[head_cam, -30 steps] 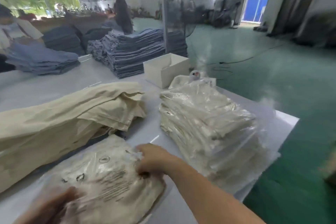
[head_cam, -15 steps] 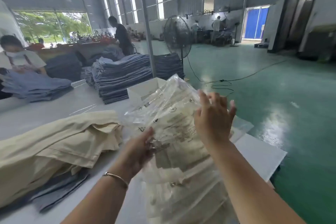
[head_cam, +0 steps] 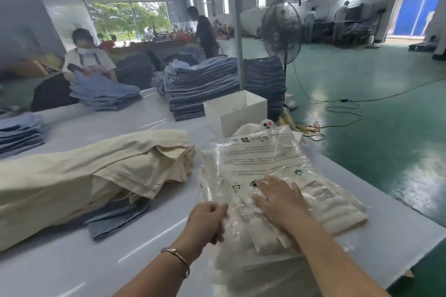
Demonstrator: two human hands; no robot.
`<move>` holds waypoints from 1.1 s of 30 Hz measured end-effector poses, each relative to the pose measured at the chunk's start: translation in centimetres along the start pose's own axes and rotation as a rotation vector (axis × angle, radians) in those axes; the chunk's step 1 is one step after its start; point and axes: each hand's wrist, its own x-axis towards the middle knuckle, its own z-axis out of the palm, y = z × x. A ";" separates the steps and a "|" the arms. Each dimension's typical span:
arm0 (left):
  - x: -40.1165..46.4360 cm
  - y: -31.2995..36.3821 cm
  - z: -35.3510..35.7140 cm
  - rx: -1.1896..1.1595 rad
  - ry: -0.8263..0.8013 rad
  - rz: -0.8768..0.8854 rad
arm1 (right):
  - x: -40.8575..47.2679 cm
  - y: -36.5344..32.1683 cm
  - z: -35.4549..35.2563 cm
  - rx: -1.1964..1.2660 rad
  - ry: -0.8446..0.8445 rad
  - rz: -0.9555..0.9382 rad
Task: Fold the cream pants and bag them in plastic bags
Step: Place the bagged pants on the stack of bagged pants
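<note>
A bagged pair of cream pants (head_cam: 260, 161) in clear printed plastic lies on top of the stack of bagged pants (head_cam: 255, 263) at the table's right. My right hand (head_cam: 277, 198) presses flat on the bag's near part, fingers straight. My left hand (head_cam: 207, 219), a bracelet on its wrist, pinches the bag's left edge with curled fingers. A long pile of unbagged cream pants (head_cam: 91, 173) stretches across the table to the left.
A white open box (head_cam: 235, 113) stands behind the stack. Blue jeans stacks (head_cam: 200, 84) fill the far table, and some denim (head_cam: 115, 217) lies under the cream pile. The white table's right edge (head_cam: 415, 219) drops to green floor. A fan (head_cam: 281, 29) and several people stand beyond.
The bagged pants, held up in the air half a second ago, have come down onto the stack. My right hand now lies flat on top and my left holds the edge.
</note>
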 end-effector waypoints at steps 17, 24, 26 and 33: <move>-13.0 -17.0 -34.0 0.069 0.360 -0.251 | -2.0 -39.3 10.4 -0.097 0.101 -0.737; -8.4 -22.5 -54.0 -0.126 0.556 -0.235 | 4.4 -59.6 18.0 -0.107 0.121 -0.788; -5.9 -23.3 -58.5 -0.166 0.598 -0.205 | 7.3 -63.7 19.2 -0.072 0.144 -0.694; 3.5 -25.6 -68.5 -0.648 0.657 -0.187 | 18.2 -69.4 21.4 -0.196 0.086 -0.395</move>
